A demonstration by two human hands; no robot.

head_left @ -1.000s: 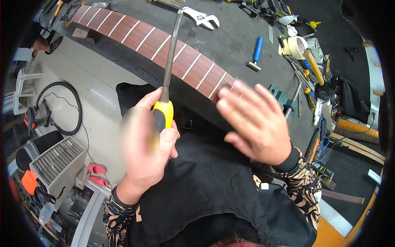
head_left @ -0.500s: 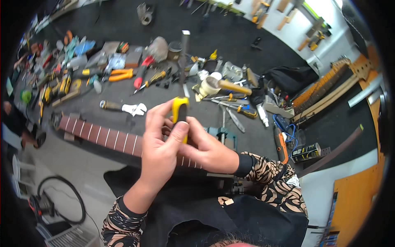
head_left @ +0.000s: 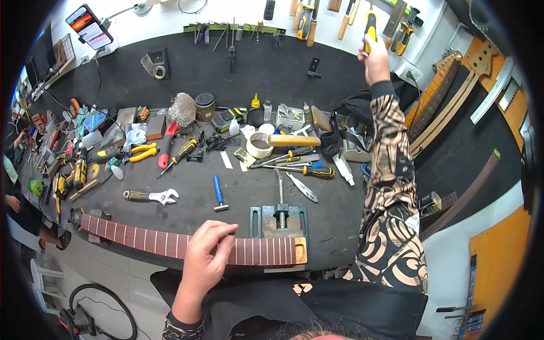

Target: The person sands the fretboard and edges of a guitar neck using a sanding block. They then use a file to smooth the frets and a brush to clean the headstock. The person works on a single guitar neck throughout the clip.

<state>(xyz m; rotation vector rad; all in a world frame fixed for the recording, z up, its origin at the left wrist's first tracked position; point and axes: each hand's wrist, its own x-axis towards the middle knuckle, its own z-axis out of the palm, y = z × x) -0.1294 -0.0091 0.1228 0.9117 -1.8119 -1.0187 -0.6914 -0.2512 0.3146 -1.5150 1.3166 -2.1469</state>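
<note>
- The left hand [head_left: 207, 258] is curling its fingers loosely, thumb apart from them; it is overlapping the neck [head_left: 141, 238], and whether it is touching cannot be told.
- The neck is lying along the table's [head_left: 334, 226] near edge, its right end overlapping the vise [head_left: 282, 218].
- Pale tiles are covering the floor [head_left: 116, 275] at left, where a vacuum [head_left: 84, 323] is standing.
- The wrench [head_left: 150, 196] and blue tool [head_left: 219, 192] are lying just beyond the neck.
- The can [head_left: 430, 203] at right is bearing a printed label.
- Pliers [head_left: 143, 152] and tape [head_left: 258, 151] are lying amid clutter on the dark table.
- The right hand [head_left: 377, 62], well apart from the left, is gripping the yellow-black tool [head_left: 370, 28], holding it up before the white wall [head_left: 226, 11].
- The phone [head_left: 90, 28] at far left is showing a lit screen, its writing too small to read.
</note>
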